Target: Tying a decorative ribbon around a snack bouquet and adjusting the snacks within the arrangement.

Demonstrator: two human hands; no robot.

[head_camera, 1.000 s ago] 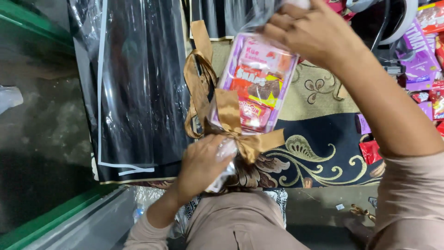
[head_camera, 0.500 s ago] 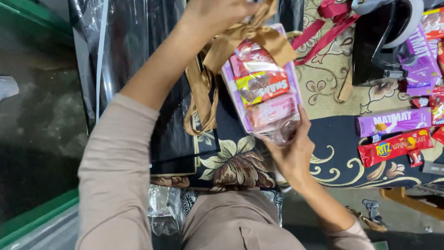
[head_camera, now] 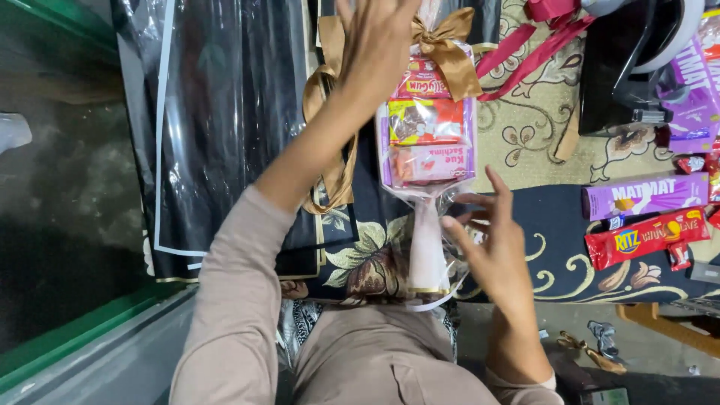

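Patterned cloth, beige and dark navy with gold floral scrollwork, spread as the work surface under both hands. Lying on it: glossy black plastic wrapping sheets left of the left hand; long purple snack box and red snack packet right of the right hand. Red satin ribbon lies beyond the right hand, near the top edge.

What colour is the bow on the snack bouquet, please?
Gold bow, clearest in the head view.

A patterned carpet, beige and dark blue with gold scrolls and flowers, covers the floor. To the left a green ledge borders a dim, mottled grey floor. Along the carpet's near edge lies bare concrete under soft light.
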